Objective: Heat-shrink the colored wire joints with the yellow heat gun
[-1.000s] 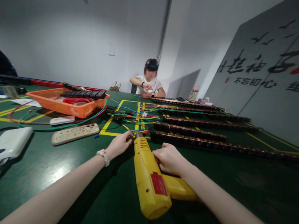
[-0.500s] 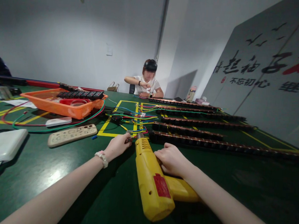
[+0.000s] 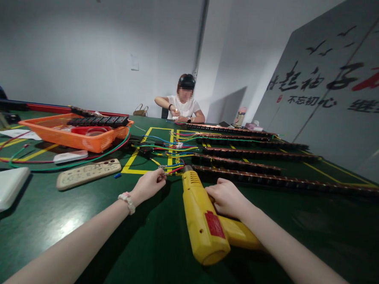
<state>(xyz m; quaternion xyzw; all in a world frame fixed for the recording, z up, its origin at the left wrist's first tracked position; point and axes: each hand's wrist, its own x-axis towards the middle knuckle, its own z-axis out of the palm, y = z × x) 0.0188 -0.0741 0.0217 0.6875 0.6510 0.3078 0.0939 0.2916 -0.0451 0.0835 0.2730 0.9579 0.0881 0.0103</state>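
A yellow heat gun with a red label points away from me. My right hand is closed at its side, where the body meets the handle; the fingertips are partly hidden. The metal nozzle stands close to a bundle of coloured wires. Pinched at the left end of these wires is my left hand, with finger and thumb together. Red, blue and yellow wires run from there toward the nearest long black strip with a copper-coloured edge.
Several similar strips lie further back on the green table. On the left are an orange basket, a beige remote control, a white device and loose red and green wires. Opposite sits another person, working with both hands.
The heat gun and my right hand have shifted right, carrying the nozzle away from my left hand along the wires. My left hand stays at the wire ends. The view has turned slightly.
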